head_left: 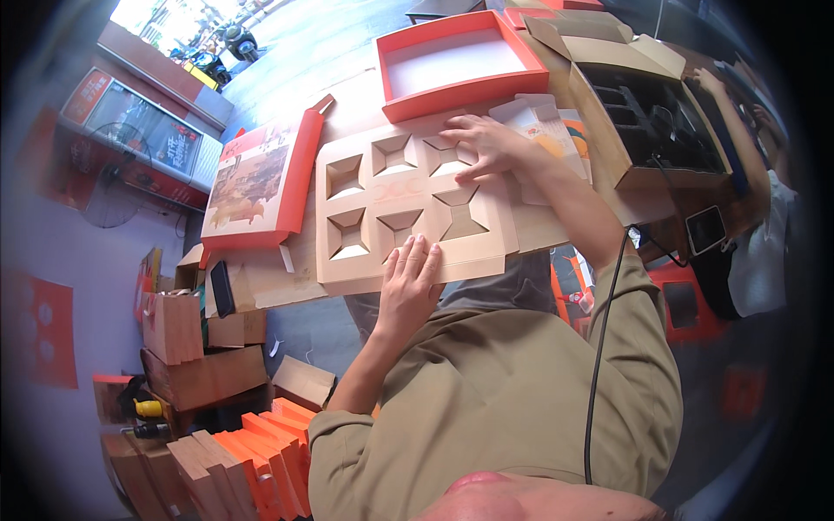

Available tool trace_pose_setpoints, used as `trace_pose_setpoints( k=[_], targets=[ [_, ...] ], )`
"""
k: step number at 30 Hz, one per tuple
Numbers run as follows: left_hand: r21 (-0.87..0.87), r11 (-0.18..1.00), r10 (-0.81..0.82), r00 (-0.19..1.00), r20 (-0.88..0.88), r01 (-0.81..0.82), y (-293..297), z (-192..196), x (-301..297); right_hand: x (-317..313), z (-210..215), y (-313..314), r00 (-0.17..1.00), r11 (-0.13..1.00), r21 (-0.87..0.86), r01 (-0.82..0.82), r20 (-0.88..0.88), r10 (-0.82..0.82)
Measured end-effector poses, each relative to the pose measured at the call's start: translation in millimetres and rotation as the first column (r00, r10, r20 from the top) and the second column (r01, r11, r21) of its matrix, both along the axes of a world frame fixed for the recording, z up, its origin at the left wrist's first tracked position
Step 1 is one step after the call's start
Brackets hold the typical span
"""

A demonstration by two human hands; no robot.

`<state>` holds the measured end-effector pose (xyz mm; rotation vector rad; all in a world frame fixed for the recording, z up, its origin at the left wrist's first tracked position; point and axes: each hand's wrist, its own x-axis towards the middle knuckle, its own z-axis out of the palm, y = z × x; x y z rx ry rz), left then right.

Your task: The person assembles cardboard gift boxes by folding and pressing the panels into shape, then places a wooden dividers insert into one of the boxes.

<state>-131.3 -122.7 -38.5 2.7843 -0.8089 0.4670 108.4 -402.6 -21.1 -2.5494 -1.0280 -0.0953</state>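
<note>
Seemingly, the six-well cardboard insert point(413, 195) is being steadied on the tabletop point(274, 286) beneath both hands: its near edge is being touched by the left hand point(413, 276), fingers narrow and flat; its far right well is being spanned by the right hand point(491, 148), fingers wide. Creases are probably best being pressed evenly, thin walls being spared.

Left hand point(407, 283) palm down, right hand point(495, 145) spread, forearms point(573, 204) bare
</note>
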Motion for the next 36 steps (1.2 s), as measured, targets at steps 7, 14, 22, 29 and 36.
trace_pose_setpoints(
  k=[7, 14, 22, 29, 36],
  targets=[
    [0.044, 0.999, -0.017, 1.000, -0.020, 0.018, 5, 9, 0, 2, 2, 2, 1.000, 0.999, -0.040, -0.016, -0.003, 0.016],
    [0.063, 0.998, 0.014, 0.992, 0.123, -0.022, 40, 22, 0, 0, 9, 0, 0.999, 0.999, -0.051, 0.008, -0.034, -0.010],
    [0.067, 0.991, -0.133, 0.942, 0.308, 0.118, 51, 0, 4, -4, 10, 4, 0.999, 1.000, -0.016, -0.011, -0.050, 0.010],
    [0.052, 0.992, -0.128, 0.937, 0.325, 0.117, 45, 4, 5, 12, -9, 1, 0.997, 0.889, 0.453, -0.075, 0.009, 0.079],
    [0.060, 0.993, -0.120, 0.930, 0.348, 0.106, 44, 5, 5, 16, 4, -17, 0.971, 0.176, 0.964, 0.200, -0.170, -0.170]
  ],
)
